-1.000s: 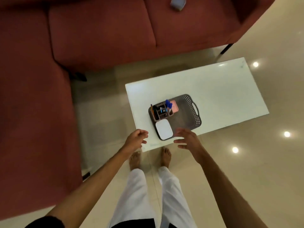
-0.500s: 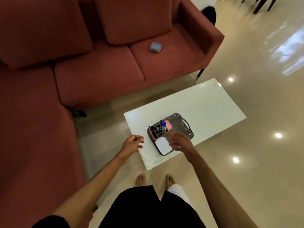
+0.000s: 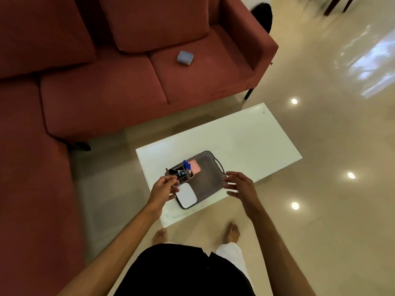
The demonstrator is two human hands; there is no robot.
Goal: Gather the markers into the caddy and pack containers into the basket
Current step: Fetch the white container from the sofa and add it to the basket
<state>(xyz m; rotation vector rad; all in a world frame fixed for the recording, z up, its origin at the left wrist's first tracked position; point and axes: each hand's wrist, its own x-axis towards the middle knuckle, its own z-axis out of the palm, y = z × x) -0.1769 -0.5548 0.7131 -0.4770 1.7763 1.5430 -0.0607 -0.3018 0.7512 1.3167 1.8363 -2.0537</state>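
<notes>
1. Your left hand [image 3: 163, 187] hangs over the basket's near-left corner with its fingers curled; whether they pinch anything, you cannot tell from here. Your right hand [image 3: 240, 184] is spread and relaxed beside the basket's right rim, grasping nothing.
2. On the table [image 3: 245, 137] the grey basket [image 3: 210, 178] already carries the caddy [image 3: 181, 175] with markers [image 3: 186, 165] standing upright, a pink container [image 3: 195, 167] and a white container [image 3: 186, 195].
3. One blue-lidded container [image 3: 185, 57] sits on the sofa [image 3: 119, 90], well apart from the table.
4. That one likely comes next: grip it by its sides, keep it level, and set it in the basket's bare right half.
</notes>
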